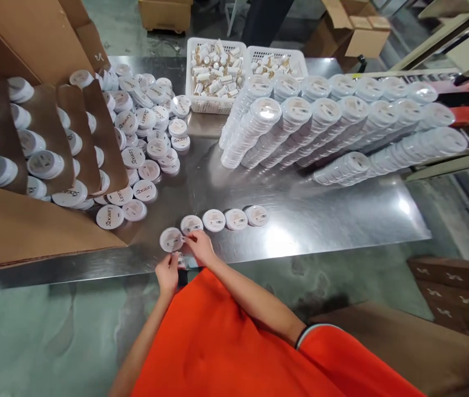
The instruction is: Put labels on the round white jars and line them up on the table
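— That right hand [200,247] is closed in a pinch, its fingertips [188,237] on the rim of a flat white round case [171,240], right at the near edge of the steel table [321,220].

— And the left hand [167,274]?

— Curled just below, by a small printed strip [181,260] at the table edge. I can't tell from here whether it's gripping that strip or only beside it.

— How would that case handle?

— I'd judge it light and stiff, probably plastic, though the surface looks smooth enough to slip on wet fingers. It's thin, so the rim is the natural place to take hold. A squeeze across the face could mark it.

— There's a row of them, isn't there?

— Four more cases [225,220] lie flat in a line beside it, with small labels facing up. Beyond them, loose cases printed "Beauty" [147,149] are spread in a heap, next to a cardboard carton [19,231] with brown dividers [77,132] holding more on edge.

— And on the far right?

— Long rows of cases [325,118] stacked on their sides. Behind those are two white plastic baskets [215,75] full of small capped bottles, and further back, more cartons [354,30] stand on the floor.
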The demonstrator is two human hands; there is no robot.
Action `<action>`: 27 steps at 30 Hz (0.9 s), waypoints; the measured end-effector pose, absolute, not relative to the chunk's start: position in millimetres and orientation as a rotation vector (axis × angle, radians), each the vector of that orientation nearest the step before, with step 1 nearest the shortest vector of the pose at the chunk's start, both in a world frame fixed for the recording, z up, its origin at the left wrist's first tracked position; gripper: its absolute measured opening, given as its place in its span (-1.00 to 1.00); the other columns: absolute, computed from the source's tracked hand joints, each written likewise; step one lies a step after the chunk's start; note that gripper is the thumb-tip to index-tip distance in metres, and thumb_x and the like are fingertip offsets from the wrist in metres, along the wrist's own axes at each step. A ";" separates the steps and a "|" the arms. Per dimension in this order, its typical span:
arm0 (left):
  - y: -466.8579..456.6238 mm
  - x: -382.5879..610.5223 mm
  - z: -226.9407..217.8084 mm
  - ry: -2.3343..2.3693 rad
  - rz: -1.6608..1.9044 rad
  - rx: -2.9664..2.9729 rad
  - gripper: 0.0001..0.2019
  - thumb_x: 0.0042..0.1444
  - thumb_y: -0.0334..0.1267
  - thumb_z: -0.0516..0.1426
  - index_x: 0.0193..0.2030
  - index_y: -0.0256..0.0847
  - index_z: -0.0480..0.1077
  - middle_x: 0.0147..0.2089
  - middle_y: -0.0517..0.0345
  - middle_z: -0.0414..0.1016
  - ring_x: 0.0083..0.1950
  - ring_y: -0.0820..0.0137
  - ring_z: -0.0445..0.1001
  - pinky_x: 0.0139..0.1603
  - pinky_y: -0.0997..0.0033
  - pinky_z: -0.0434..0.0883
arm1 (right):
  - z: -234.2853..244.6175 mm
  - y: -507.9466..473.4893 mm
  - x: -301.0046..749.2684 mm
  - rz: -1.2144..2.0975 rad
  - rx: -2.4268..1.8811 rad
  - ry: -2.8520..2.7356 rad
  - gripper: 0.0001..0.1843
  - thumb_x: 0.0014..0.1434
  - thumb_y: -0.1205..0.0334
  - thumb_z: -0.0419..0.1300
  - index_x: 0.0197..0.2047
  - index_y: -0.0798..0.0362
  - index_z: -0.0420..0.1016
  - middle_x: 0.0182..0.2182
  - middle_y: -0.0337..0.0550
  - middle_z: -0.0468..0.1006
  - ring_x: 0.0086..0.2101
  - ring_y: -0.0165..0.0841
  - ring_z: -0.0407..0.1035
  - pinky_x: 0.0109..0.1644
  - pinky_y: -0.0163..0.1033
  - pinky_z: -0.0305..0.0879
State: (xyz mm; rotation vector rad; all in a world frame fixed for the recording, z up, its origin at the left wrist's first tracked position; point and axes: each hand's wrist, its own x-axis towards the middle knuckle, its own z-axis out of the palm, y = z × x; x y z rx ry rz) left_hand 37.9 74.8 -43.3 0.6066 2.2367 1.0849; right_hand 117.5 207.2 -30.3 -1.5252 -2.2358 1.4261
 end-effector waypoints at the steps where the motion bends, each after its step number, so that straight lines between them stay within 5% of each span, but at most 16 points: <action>1: 70.9 34.7 -45.9 2.246 1.065 0.694 -0.63 0.16 0.04 0.07 -0.57 -0.13 0.29 -0.29 -0.06 0.62 -0.15 0.15 0.58 -0.05 0.12 0.49 | -30.0 208.9 113.2 1.398 -1.565 -2.289 -0.83 0.23 0.23 0.20 -0.33 0.07 0.60 -0.27 -0.11 0.55 -0.23 -0.32 0.41 -0.10 -0.26 0.30; 3: 64.6 29.1 -52.0 2.233 1.012 0.887 -0.72 0.15 -0.10 0.09 -0.54 -0.12 0.32 0.03 -0.17 0.62 0.16 0.05 0.52 0.25 -0.08 0.36 | -28.4 210.2 104.0 1.331 -1.642 -2.437 -0.81 0.25 0.24 0.18 -0.24 0.06 0.64 -0.16 -0.05 0.56 -0.14 -0.28 0.42 -0.05 -0.24 0.29; 5: 60.6 25.6 -57.9 2.202 0.940 1.034 -0.76 0.12 -0.19 0.11 -0.55 -0.11 0.32 0.14 -0.15 0.58 0.29 0.00 0.43 0.38 -0.20 0.22 | -26.2 208.9 95.1 1.279 -1.700 -2.557 -0.77 0.29 0.23 0.16 -0.14 0.04 0.66 -0.05 0.00 0.55 -0.06 -0.23 0.40 -0.01 -0.22 0.28; 19: 59.6 27.0 -65.5 2.237 0.733 1.227 -0.87 0.16 -0.32 0.11 -0.30 -0.10 0.51 0.22 -0.09 0.54 0.32 -0.05 0.40 0.36 -0.28 0.20 | -22.9 196.5 73.8 1.115 -1.838 -2.651 -0.70 0.34 0.22 0.08 -0.08 0.01 0.65 0.05 0.03 0.50 0.08 -0.08 0.29 0.09 0.00 0.19; 27: 61.2 26.6 -65.1 2.228 0.692 1.251 -0.86 0.15 -0.37 0.13 -0.37 -0.12 0.49 0.27 -0.07 0.48 0.35 -0.04 0.37 0.36 -0.30 0.21 | -26.5 195.2 70.2 0.909 -1.697 -2.801 -0.70 0.33 0.16 0.13 -0.03 0.12 0.61 0.03 0.17 0.51 0.06 -0.06 0.30 0.14 0.02 0.14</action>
